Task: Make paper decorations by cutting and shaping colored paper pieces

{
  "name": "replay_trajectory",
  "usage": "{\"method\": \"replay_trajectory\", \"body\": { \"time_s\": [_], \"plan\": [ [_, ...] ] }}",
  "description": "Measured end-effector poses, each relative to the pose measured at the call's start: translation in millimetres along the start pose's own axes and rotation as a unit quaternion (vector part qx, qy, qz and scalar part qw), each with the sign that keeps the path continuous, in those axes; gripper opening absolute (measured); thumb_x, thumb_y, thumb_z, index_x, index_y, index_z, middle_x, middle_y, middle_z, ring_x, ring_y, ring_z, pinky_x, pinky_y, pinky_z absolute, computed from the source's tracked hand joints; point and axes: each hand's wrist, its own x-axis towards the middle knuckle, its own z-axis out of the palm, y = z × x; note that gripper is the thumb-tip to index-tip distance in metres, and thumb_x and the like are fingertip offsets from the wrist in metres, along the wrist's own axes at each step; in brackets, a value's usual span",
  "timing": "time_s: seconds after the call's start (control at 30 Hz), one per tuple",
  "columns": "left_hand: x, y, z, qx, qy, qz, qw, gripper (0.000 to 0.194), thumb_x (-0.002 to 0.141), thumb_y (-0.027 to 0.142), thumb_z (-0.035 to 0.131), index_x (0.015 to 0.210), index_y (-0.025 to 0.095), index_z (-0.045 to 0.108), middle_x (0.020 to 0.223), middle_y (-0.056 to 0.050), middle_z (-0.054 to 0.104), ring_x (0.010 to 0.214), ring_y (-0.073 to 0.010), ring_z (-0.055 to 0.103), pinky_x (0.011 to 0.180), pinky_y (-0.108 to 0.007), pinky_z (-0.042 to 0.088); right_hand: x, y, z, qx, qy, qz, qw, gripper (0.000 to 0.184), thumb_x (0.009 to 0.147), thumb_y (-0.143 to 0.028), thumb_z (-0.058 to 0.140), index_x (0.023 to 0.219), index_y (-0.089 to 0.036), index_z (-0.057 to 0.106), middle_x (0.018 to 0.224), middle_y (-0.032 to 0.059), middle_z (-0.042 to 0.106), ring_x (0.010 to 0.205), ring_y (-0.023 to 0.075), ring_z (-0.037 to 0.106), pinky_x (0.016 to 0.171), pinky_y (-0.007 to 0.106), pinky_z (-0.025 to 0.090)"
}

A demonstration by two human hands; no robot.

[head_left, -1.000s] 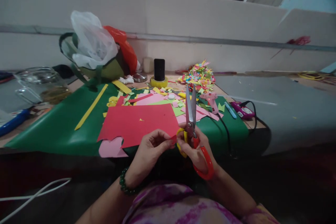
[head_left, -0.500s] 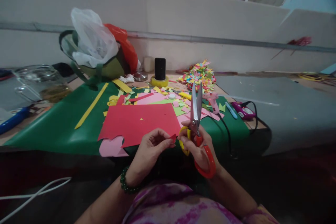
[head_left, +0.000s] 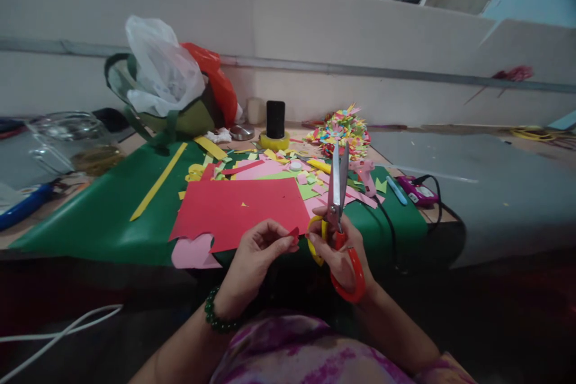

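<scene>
Between thumb and fingers, my left hand (head_left: pixel 260 252) pinches a small piece of red paper (head_left: pixel 294 233). My right hand (head_left: pixel 341 252) is wrapped round a pair of scissors (head_left: pixel 336 192) with one yellow and one red handle. The blades point up and away from me, slightly parted, with no paper between them. A small gap separates the two hands. Beyond the left hand lies a large sheet of red paper (head_left: pixel 238 207), notched along its near edge. Pink paper (head_left: pixel 194 252) pokes out beneath that sheet.
Paper scraps lie behind the red sheet on a green mat (head_left: pixel 90 222). A pink glue gun (head_left: pixel 365 175), a blue pen (head_left: pixel 396 190) and a purple device (head_left: pixel 417 190) with a black cord sit at right. Farther back are a paper-flower pile (head_left: pixel 344 132), a phone (head_left: pixel 275 119) and a bag (head_left: pixel 189 117).
The hands have drawn slightly apart, the left with the red piece moving a little left. The scissors have turned slightly in my right hand.
</scene>
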Motion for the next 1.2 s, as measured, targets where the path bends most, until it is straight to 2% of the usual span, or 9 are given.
{"method": "replay_trajectory", "body": {
  "time_s": [0.13,0.23,0.33,0.4,0.53,0.73,0.87,1.0,1.2],
  "plan": [
    [0.9,-0.5,1.7,-0.048,-0.006,-0.05,0.998,0.033,0.055,0.033,0.087,0.065,0.016,0.062,0.062,0.003,0.065,0.061,-0.0096,0.062,0.064,-0.02,0.051,-0.4,-3.9,-2.6,0.008,-0.031,0.028,0.999,0.032,0.077,-0.02,0.058,0.108,-0.022,0.052,0.075,-0.0021,0.063,0.047,0.0076,0.05,0.046,0.021,0.044],
    [0.5,-0.7,4.4,-0.069,-0.02,-0.078,0.994,0.035,0.053,0.032,0.089,0.064,0.015,0.06,0.06,0.003,0.065,0.059,-0.0092,0.062,0.061,-0.018,0.049,-0.5,-5.6,-1.1,0.003,-0.023,0.044,0.999,0.032,0.076,-0.024,0.063,0.106,-0.022,0.054,0.076,-0.0015,0.063,0.052,0.0093,0.054,0.047,0.021,0.046],
    [0.1,-0.9,6.1,-0.075,-0.03,-0.092,0.993,0.036,0.053,0.032,0.089,0.064,0.015,0.059,0.059,0.002,0.065,0.058,-0.0089,0.062,0.059,-0.017,0.048,0.2,-5.8,1.4,-0.002,-0.021,0.029,0.999,0.033,0.074,-0.024,0.067,0.105,-0.021,0.055,0.074,-0.0023,0.06,0.06,0.011,0.058,0.053,0.022,0.047],
    [0.1,-0.7,6.3,-0.081,-0.026,-0.091,0.992,0.037,0.052,0.032,0.09,0.064,0.015,0.059,0.059,0.002,0.065,0.058,-0.0088,0.062,0.059,-0.017,0.048,0.5,-5.9,2.2,0.001,-0.031,0.019,0.999,0.034,0.074,-0.022,0.066,0.106,-0.021,0.055,0.073,-0.003,0.059,0.062,0.0108,0.057,0.055,0.022,0.048],
    [-0.1,0.6,5.3,-0.089,-0.017,-0.087,0.992,0.037,0.052,0.031,0.09,0.066,0.015,0.06,0.06,0.003,0.065,0.058,-0.0089,0.062,0.061,-0.018,0.049,0.5,-7.6,1.7,0.004,-0.032,0.015,0.999,0.033,0.075,-0.02,0.065,0.106,-0.021,0.054,0.073,-0.0028,0.058,0.058,0.0097,0.055,0.052,0.021,0.045],
    [-1.9,1.2,5.8,-0.07,-0.025,-0.08,0.994,0.036,0.054,0.032,0.088,0.065,0.015,0.059,0.06,0.002,0.065,0.059,-0.0094,0.06,0.06,-0.019,0.047,-0.8,-8.5,0.4,0.022,-0.048,0.04,0.998,0.033,0.076,-0.022,0.065,0.106,-0.021,0.052,0.074,-0.0027,0.059,0.054,0.009,0.053,0.048,0.022,0.044],
    [-2.5,0.6,7.6,-0.055,-0.03,-0.069,0.996,0.034,0.056,0.033,0.088,0.066,0.015,0.06,0.061,0.001,0.065,0.061,-0.0101,0.06,0.063,-0.02,0.047,-1.7,-7.5,0.8,0.022,-0.052,0.01,0.998,0.033,0.076,-0.018,0.064,0.107,-0.021,0.052,0.072,-0.0042,0.055,0.057,0.0087,0.051,0.051,0.021,0.043],
    [-3.2,-1.0,8.1,-0.053,-0.024,-0.062,0.996,0.034,0.055,0.033,0.088,0.066,0.016,0.06,0.062,0.002,0.065,0.062,-0.0103,0.06,0.064,-0.021,0.048,-1.5,-9.1,2.8,0.023,-0.044,0.009,0.999,0.033,0.075,-0.018,0.063,0.106,-0.021,0.052,0.071,-0.0041,0.055,0.056,0.0089,0.051,0.051,0.022,0.042],
    [-4.0,-2.5,4.0,-0.062,0.007,-0.028,0.998,0.032,0.057,0.033,0.087,0.067,0.016,0.062,0.066,0.002,0.065,0.068,-0.0108,0.062,0.069,-0.021,0.05,-0.9,-8.9,1.1,0.025,0.001,0.014,1.0,0.032,0.076,-0.023,0.064,0.105,-0.022,0.052,0.071,-0.0034,0.057,0.051,0.0086,0.05,0.046,0.021,0.042]
  ]
}}
